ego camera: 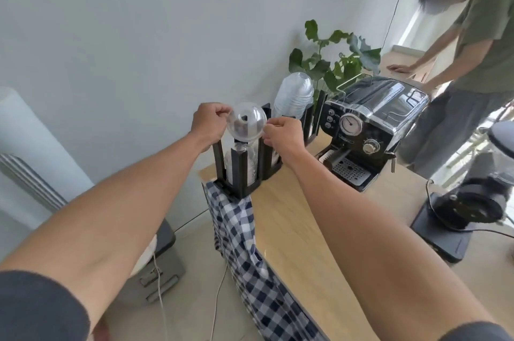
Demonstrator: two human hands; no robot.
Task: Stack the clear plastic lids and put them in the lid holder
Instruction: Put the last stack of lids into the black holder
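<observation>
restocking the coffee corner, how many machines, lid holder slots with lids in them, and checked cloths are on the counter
Machines: 2, the espresso machine and the coffee grinder
Lid holder slots with lids: 2, near slot and far slot
Checked cloths: 1, the checked cloth
Total: 5

Both hands w/ dome lid over holder

No legible text anywhere. Espresso machine on the surface: round gauge dial has markings, a small plate beneath it too, both too blurred to read.
</observation>
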